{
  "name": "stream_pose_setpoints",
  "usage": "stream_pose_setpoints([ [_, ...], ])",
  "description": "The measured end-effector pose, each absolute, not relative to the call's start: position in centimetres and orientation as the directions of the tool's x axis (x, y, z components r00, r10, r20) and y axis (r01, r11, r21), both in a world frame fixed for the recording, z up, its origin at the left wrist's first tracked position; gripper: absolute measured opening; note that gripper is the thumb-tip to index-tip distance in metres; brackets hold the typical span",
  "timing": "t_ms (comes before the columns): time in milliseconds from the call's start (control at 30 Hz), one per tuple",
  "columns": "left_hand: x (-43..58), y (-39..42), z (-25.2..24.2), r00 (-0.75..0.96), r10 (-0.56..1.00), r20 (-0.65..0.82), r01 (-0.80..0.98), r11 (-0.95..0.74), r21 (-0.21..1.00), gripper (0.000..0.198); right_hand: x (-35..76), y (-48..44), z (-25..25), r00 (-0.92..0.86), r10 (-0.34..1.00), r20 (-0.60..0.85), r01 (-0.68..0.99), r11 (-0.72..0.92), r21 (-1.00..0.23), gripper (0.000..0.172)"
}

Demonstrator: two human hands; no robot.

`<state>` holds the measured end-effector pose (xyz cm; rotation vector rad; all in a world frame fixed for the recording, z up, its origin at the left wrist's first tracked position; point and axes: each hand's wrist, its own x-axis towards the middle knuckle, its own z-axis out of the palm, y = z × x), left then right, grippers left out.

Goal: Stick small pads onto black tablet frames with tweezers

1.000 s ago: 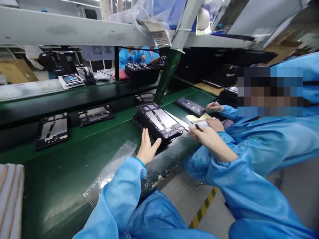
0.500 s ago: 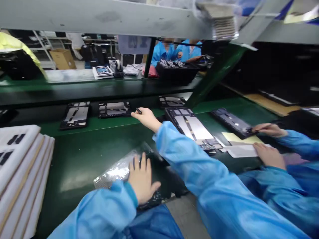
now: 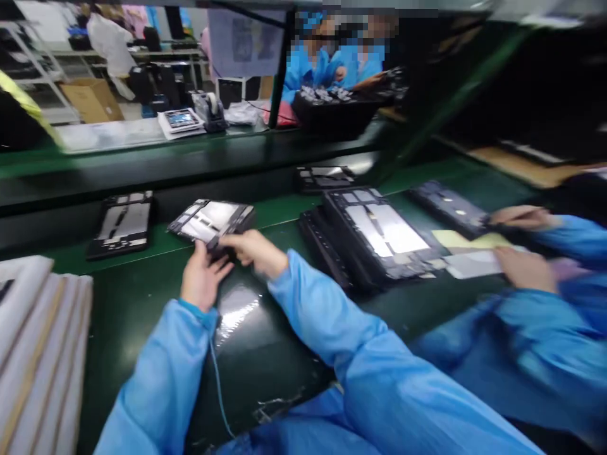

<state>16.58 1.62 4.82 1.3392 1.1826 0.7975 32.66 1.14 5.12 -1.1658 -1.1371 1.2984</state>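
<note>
Both my hands hold a black tablet frame (image 3: 208, 220) with a silvery inner plate, tilted up just above the green belt (image 3: 142, 297). My left hand (image 3: 202, 278) grips its near edge from below with the fingers closed on it. My right hand (image 3: 253, 249) is curled over its near right corner. A clear plastic sheet (image 3: 237, 309) lies on the belt under my wrists. The picture is smeared by motion.
Another frame (image 3: 122, 224) lies on the belt to the left, one more frame (image 3: 325, 178) further back. A stack of frames (image 3: 374, 237) sits to the right. A co-worker's hands (image 3: 519, 268) rest on papers at the right. White trays (image 3: 33, 354) are stacked at the left edge.
My right hand reached out to a frame on the belt and pulled it nearer. My left hand left the plastic sheet and joined it on the frame. My view swung left.
</note>
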Motion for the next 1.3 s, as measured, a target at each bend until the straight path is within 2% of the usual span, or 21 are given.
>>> stream_pose_setpoints([
  [67,16.4,2.2,6.4,0.245,0.940,-0.236,0.103,0.216,0.971,0.055,33.2,-5.6,6.3,-0.146,0.968,-0.206,-0.104,-0.222,-0.969,0.044],
  [133,15.2,0.4,6.9,0.249,0.915,-0.319,0.058,0.314,0.948,0.047,35.0,-12.4,8.0,-0.229,0.930,-0.288,-0.114,-0.319,-0.941,0.049],
  [233,12.6,-4.3,5.7,0.402,0.803,-0.440,0.126,0.427,0.895,0.060,38.7,-20.6,10.6,-0.178,0.930,-0.323,-0.123,-0.346,-0.930,0.061],
  [300,11.9,-7.5,4.5,0.646,0.658,-0.386,0.237,0.308,0.921,0.055,40.8,-23.5,11.3,-0.073,0.949,-0.306,-0.134,-0.313,-0.940,0.067],
  [367,12.4,-9.6,3.6,0.795,0.538,-0.281,0.253,0.129,0.959,0.047,41.7,-24.2,11.0,-0.006,0.960,-0.281,-0.163,-0.278,-0.947,0.070],
  [433,12.8,-9.7,3.4,0.771,0.587,-0.247,0.255,0.070,0.964,0.041,41.1,-22.8,10.2,0.029,0.961,-0.274,-0.193,-0.263,-0.945,0.065],
  [533,10.8,-5.7,3.8,0.582,0.789,-0.197,0.331,-0.008,0.944,0.044,37.9,-18.4,9.1,0.018,0.964,-0.265,-0.159,-0.259,-0.953,0.040],
  [600,7.8,-2.3,4.3,0.491,0.850,-0.191,0.388,-0.017,0.922,0.034,34.8,-14.7,8.1,-0.065,0.981,-0.182,-0.049,-0.185,-0.981,0.027],
  [700,3.5,1.1,4.5,0.496,0.819,-0.288,0.453,0.038,0.891,0.013,30.2,-9.8,5.6,-0.262,0.965,-0.015,0.187,0.035,-0.982,0.017],
  [800,1.8,1.4,4.1,0.500,0.767,-0.401,0.439,0.175,0.881,0.033,26.9,-7.3,2.6,-0.424,0.901,-0.095,0.305,0.043,-0.951,0.023],
  [900,2.4,0.2,3.7,0.465,0.736,-0.492,0.439,0.292,0.850,0.044,25.4,-6.9,1.1,-0.521,0.837,-0.167,0.318,0.009,-0.948,0.030],
  [967,3.1,-0.4,3.7,0.495,0.689,-0.529,0.508,0.265,0.820,0.044,25.1,-6.9,1.0,-0.556,0.814,-0.166,0.328,0.031,-0.944,0.029],
  [1067,4.0,-0.8,3.8,0.552,0.629,-0.547,0.626,0.121,0.770,0.044,25.2,-6.8,1.2,-0.581,0.797,-0.162,0.367,0.080,-0.927,0.026],
  [1167,4.2,-0.7,3.8,0.566,0.608,-0.557,0.696,0.010,0.718,0.047,25.5,-6.7,1.3,-0.587,0.796,-0.148,0.381,0.109,-0.918,0.030],
  [1233,4.1,-0.6,3.6,0.569,0.593,-0.570,0.680,0.050,0.732,0.051,25.8,-6.7,1.3,-0.583,0.798,-0.153,0.377,0.099,-0.921,0.031],
  [1300,3.8,-0.4,3.4,0.551,0.591,-0.589,0.634,0.162,0.756,0.057,25.9,-6.8,1.2,-0.584,0.795,-0.166,0.375,0.083,-0.923,0.030],
])
